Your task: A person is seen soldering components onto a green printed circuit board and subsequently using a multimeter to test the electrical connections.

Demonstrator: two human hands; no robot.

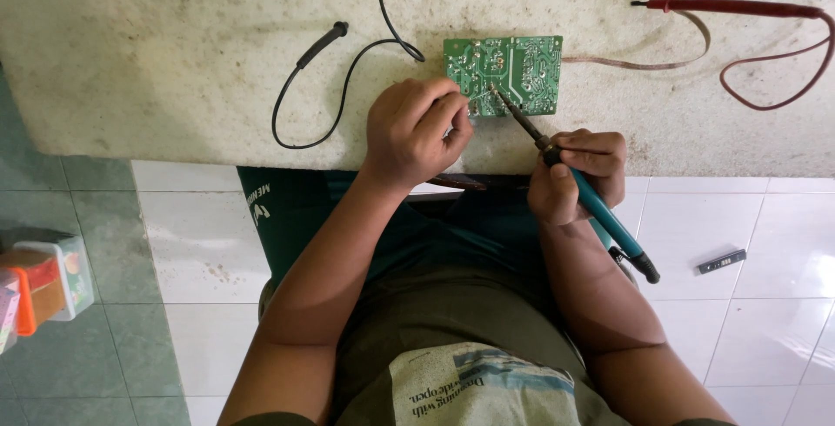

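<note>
A green circuit board lies solder-side up near the front edge of a pale stone worktop. My right hand grips a teal-handled soldering iron, its dark tip resting on the board's lower middle. My left hand is curled at the board's lower left corner, fingertips pinched together on something thin that I cannot make out, perhaps solder wire.
A black probe with its looping cable lies left of the board. A red probe and red lead lie at the right rear. A small dark object rests on the white floor tiles. Colourful plastic boxes stand at the far left.
</note>
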